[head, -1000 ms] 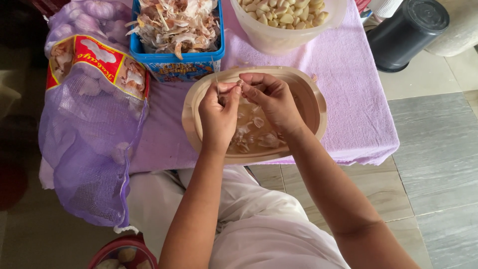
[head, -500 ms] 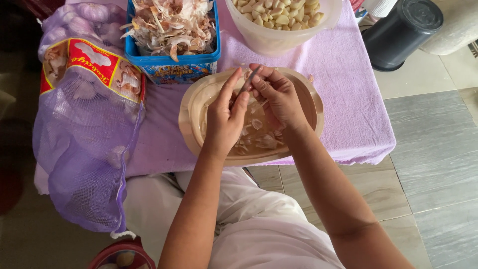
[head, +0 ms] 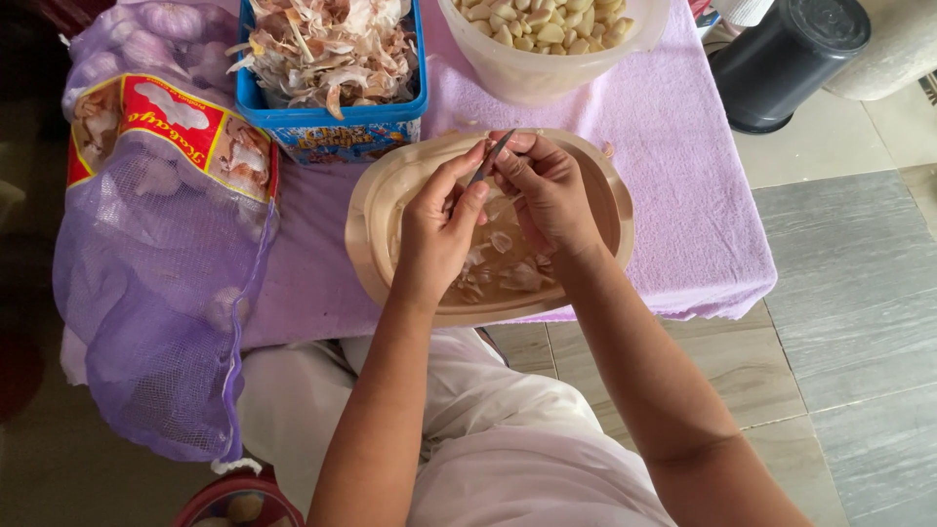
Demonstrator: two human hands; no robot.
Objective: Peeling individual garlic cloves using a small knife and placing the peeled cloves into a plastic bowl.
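Both hands work together over a tan oval tray (head: pixel 376 210) that holds loose garlic skins and cloves. My right hand (head: pixel 549 190) grips a small knife (head: pixel 491 158), its thin blade pointing up and left. My left hand (head: pixel 441 229) pinches a garlic clove against the blade; the clove itself is mostly hidden by the fingers. A piece of pale skin (head: pixel 500 241) hangs just below the fingers.
A blue box (head: pixel 337 122) full of garlic peels and a translucent tub (head: pixel 551 68) of peeled cloves stand behind the tray on a lilac cloth (head: pixel 683 195). A purple mesh sack (head: pixel 156 254) of garlic bulbs hangs at the left. A black bin (head: pixel 791 59) stands on the tiled floor.
The hands have stayed over the tray, fingers shifting around the clove. The knife blade now shows between the thumbs. The view has drifted slightly.
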